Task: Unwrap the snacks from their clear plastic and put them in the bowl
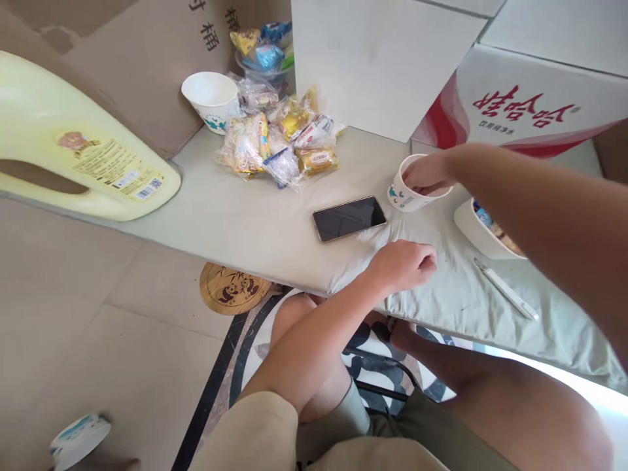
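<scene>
My right hand (428, 175) reaches down into a white paper cup (406, 199) with a blue-green print. Its fingertips are hidden inside the cup. My left hand (405, 265) rests closed in a loose fist on the cloth near the table's front edge, and nothing shows in it. A dark-screened phone (349, 218) lies flat between my left hand and a pile of wrapped snacks (284, 140). To the right of the cup, partly behind my right forearm, is a white bowl (473, 232) with wrapped items in it. A white pen-like cutter (505, 289) lies in front of the bowl.
A large pale-yellow bottle (88, 144) lies at the left. Another paper cup (210, 98) stands tilted by the snacks, near a clear bowl of packets (267, 55). White cartons (373, 65) back the table. Below are a wooden panda-patterned stool (233, 288) and a cup (81, 441).
</scene>
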Demonstrator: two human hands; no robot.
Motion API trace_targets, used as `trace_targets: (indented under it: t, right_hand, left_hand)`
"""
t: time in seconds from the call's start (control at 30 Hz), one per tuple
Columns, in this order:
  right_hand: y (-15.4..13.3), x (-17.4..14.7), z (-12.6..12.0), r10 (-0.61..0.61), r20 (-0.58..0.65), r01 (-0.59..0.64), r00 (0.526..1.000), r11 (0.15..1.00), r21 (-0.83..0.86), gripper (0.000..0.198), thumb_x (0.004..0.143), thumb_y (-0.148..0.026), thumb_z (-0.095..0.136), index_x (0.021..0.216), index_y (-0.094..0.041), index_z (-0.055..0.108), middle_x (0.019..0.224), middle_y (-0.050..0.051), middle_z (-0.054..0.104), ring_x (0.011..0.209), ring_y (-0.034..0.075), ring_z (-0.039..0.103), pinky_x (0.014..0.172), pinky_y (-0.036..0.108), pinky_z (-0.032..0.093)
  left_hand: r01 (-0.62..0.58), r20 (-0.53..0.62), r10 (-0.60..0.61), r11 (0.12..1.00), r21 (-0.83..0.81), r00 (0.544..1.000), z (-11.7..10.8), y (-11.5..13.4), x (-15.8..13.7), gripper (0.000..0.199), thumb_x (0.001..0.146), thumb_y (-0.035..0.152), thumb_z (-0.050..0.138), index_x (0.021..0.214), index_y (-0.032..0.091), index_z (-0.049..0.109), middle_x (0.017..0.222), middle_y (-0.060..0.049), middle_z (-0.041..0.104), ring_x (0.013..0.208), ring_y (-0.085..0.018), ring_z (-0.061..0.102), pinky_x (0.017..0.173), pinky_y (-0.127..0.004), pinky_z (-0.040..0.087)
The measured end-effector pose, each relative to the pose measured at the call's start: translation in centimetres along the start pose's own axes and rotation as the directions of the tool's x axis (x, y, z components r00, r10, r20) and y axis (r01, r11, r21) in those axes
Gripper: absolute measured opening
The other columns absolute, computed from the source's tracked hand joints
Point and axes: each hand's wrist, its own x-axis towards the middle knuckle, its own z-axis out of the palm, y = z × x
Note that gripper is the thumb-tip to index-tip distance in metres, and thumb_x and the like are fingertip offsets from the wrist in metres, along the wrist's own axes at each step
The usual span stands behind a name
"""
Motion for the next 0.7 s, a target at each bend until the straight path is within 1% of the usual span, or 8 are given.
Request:
trace_targets:
  t: [0.07,0.17,0.2,0.27,0.37,0.47,0.57,0.7]
  right_hand:
    - [-1.9,-2.8,-2.6,0.073,0.251,0.041,0.965,0.905,-0.423,0.013,0.074,-0.012,0.069,0.067,-0.001,0.065,0.088,0.003,0.071,0.095,0.016,0.068,0.090,0.037,0.047]
    - [-0.8,-9.2,-6.9,-0.091,0.059,0.108,0.994,0.874,-0.473,0.016,0.088,-0.018,0.057,0.097,-0.012,0.069,0.112,0.007,0.070,0.115,0.019,0.062,0.103,0.043,0.041]
    - [0.9,-11.5,-8.3,-0.221,-0.110,0.146,0.969,0.871,-0.469,0.017,0.089,-0.018,0.055,0.100,-0.014,0.067,0.108,0.008,0.071,0.106,0.019,0.065,0.098,0.041,0.045]
    - [5.7,-15.5,-10.8,-0.286,-0.210,0.146,0.935,0.849,-0.508,0.012,0.084,-0.016,0.057,0.093,-0.019,0.065,0.097,0.010,0.073,0.093,0.022,0.068,0.087,0.040,0.051]
    - [13.7,-18.7,-14.1,-0.291,-0.107,0.164,0.951,0.765,-0.623,0.023,0.079,-0.021,0.057,0.101,-0.022,0.064,0.114,0.016,0.071,0.108,0.032,0.065,0.089,0.045,0.051]
    - [19.0,-19.0,-16.9,-0.310,0.024,0.250,0.951,0.716,-0.652,0.036,0.082,-0.025,0.055,0.116,-0.018,0.063,0.123,0.019,0.068,0.116,0.035,0.062,0.095,0.048,0.049]
    - [21.1,-18.6,-17.8,-0.361,0.071,0.329,0.930,0.728,-0.602,0.043,0.083,-0.024,0.053,0.124,-0.016,0.061,0.132,0.019,0.063,0.119,0.036,0.060,0.100,0.052,0.047]
    - [20.4,-19.8,-14.3,-0.481,-0.120,0.397,0.868,0.820,-0.412,0.036,0.084,-0.019,0.053,0.119,-0.017,0.062,0.125,0.018,0.064,0.118,0.034,0.059,0.101,0.051,0.048]
  left_hand:
    - [-0.011,-0.035,0.011,1.000,0.005,0.999,0.2,0.2,-0.4,0.020,0.087,0.022,0.046,0.076,0.020,0.063,0.073,-0.003,0.068,0.069,-0.017,0.057,0.063,-0.031,0.035]
    - [-0.016,-0.081,0.017,1.000,0.011,0.997,0.2,0.1,-1.5,0.022,0.087,0.024,0.046,0.076,0.020,0.065,0.070,-0.002,0.067,0.067,-0.016,0.056,0.065,-0.030,0.037]
    - [-0.010,-0.097,0.011,1.000,0.017,0.995,0.1,0.0,-1.8,0.022,0.087,0.024,0.047,0.076,0.020,0.066,0.071,-0.002,0.068,0.067,-0.016,0.057,0.065,-0.029,0.037]
    - [0.018,-0.144,-0.013,0.999,0.036,0.990,-0.4,-0.3,-2.3,0.023,0.087,0.024,0.048,0.078,0.019,0.069,0.072,-0.003,0.069,0.066,-0.016,0.058,0.065,-0.029,0.038]
    - [0.062,-0.260,-0.041,0.995,0.076,0.965,-1.4,-1.0,-2.3,0.020,0.086,0.025,0.052,0.083,0.019,0.071,0.071,-0.003,0.069,0.065,-0.015,0.058,0.066,-0.028,0.041]
    - [0.077,-0.416,-0.041,0.995,0.070,0.909,-1.8,-1.4,-1.5,0.021,0.088,0.027,0.051,0.085,0.019,0.070,0.080,-0.004,0.072,0.075,-0.015,0.063,0.073,-0.027,0.046]
    - [0.112,-0.530,-0.057,0.991,0.073,0.846,-1.5,-1.3,-0.2,0.018,0.086,0.025,0.052,0.093,0.019,0.068,0.088,-0.005,0.070,0.082,-0.017,0.065,0.080,-0.030,0.051]
    - [0.227,-0.644,-0.044,0.952,0.205,0.764,-1.2,-1.0,2.5,0.033,0.081,0.020,0.060,0.114,0.021,0.064,0.124,-0.013,0.060,0.117,-0.023,0.060,0.099,-0.037,0.052]
